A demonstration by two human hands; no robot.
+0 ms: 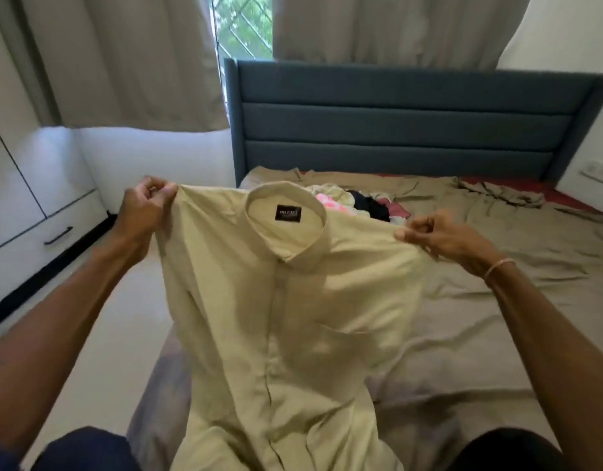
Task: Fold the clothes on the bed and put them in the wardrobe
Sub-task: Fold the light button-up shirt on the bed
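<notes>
Two hands do the work in the head view. Your left hand pinches one shoulder of the pale yellow shirt between thumb and curled fingers, and your right hand pinches the other shoulder the same way. Holding it by both shoulders lets the shirt hang spread out, placket toward you and collar on top, ready to lay flat. Its lower part trails toward your lap over the foot of the bed. A small pile of clothes waits farther up the bed, behind the collar. White cabinet fronts at your left, likely the wardrobe, are closed. By the look of it, folding this shirt has not begun.
</notes>
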